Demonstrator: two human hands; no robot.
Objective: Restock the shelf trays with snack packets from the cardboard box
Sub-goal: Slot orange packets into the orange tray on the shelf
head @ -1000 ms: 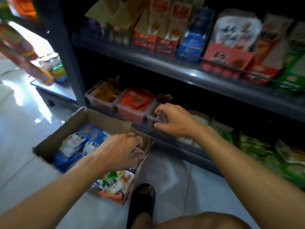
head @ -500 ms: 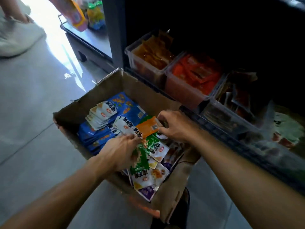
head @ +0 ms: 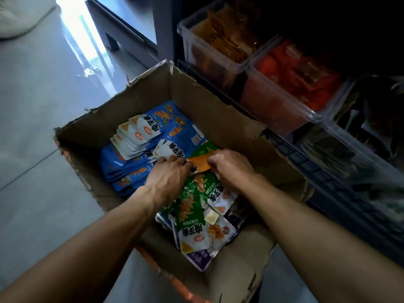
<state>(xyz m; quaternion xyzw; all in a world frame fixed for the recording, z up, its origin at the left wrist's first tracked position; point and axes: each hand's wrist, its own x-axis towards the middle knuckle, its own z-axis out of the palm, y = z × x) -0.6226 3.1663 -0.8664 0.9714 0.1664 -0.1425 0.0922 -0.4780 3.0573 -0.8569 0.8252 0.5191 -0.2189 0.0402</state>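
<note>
Both our hands reach into the cardboard box [head: 218, 119].
Left hand [head: 168, 182] and right hand [head: 231, 167] pinch an orange snack packet [head: 200, 162] at twelve o'clock.

The place was a small shop, most likely a grocery or snack store. A dark metal shelf [head: 166, 29] stood low over a grey tiled floor [head: 43, 95]. On it sat a row of clear plastic trays [head: 282, 106], each one filled with one sort of snack packets [head: 306, 77], sorted by colour. In front of the shelf, an open cardboard box [head: 218, 119] rested on the floor, and it held many more packets of the same brand in stacks.
</note>
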